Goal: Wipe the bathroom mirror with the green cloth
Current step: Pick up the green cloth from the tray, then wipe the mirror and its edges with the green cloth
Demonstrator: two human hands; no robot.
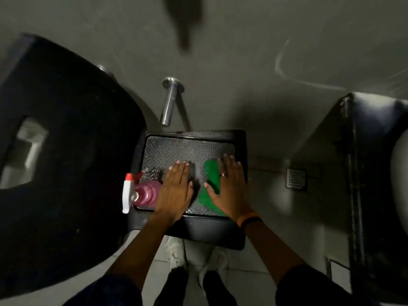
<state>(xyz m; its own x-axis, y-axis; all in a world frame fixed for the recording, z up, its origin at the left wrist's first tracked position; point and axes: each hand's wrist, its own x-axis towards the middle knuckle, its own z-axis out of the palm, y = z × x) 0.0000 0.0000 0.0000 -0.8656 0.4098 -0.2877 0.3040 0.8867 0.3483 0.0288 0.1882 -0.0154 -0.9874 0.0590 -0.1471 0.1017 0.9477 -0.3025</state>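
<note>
A green cloth (210, 173) lies flat on the patterned top of a dark square stool (187, 149). My right hand (229, 186) rests palm down on the cloth's right side with fingers spread, covering part of it. My left hand (176, 188) lies flat and open on the stool top, left of the cloth, touching nothing else. A pink spray bottle (146, 193) with a white and red trigger lies on its side at the stool's left edge, beside my left hand. No mirror is in view.
A large black curved object (66, 133) fills the left side. A chrome pipe (169, 102) juts from the grey wall above the stool. A floor drain (295, 178) sits to the right, beside a dark cabinet (364, 173). My feet stand on pale tiles below.
</note>
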